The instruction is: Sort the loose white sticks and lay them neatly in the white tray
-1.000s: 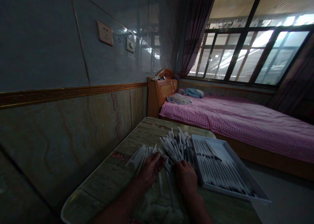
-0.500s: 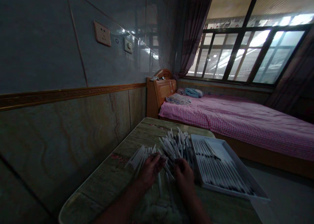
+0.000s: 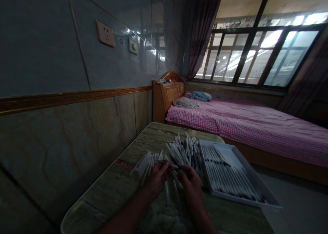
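My left hand (image 3: 161, 176) is closed on a slim white pen (image 3: 172, 165), pinched between thumb and fingers. At the pen's right end my right hand (image 3: 189, 177) is closed too, its fingertips touching the dark end. A pile of loose white pens (image 3: 185, 148), some with dark parts, lies just beyond my hands. To the left rests a smaller bunch of white tubes (image 3: 146, 164), partly behind my left hand. Right of my right hand is a shallow white tray (image 3: 211, 189) with rows of dark-tipped white pens. A few single tubes (image 3: 167, 193) lie below my hands.
The stone-patterned table (image 3: 102, 196) has rounded corners and stands along a tiled wall (image 3: 110, 124). Beyond it is a bed (image 3: 230, 117) with a pink checked cover and a wooden headboard (image 3: 170, 93). A window (image 3: 256, 56) lies behind the bed.
My right hand has moved slightly left and up, closer to my left hand. The pen between them shows more clearly now. Piles and tray are unchanged.
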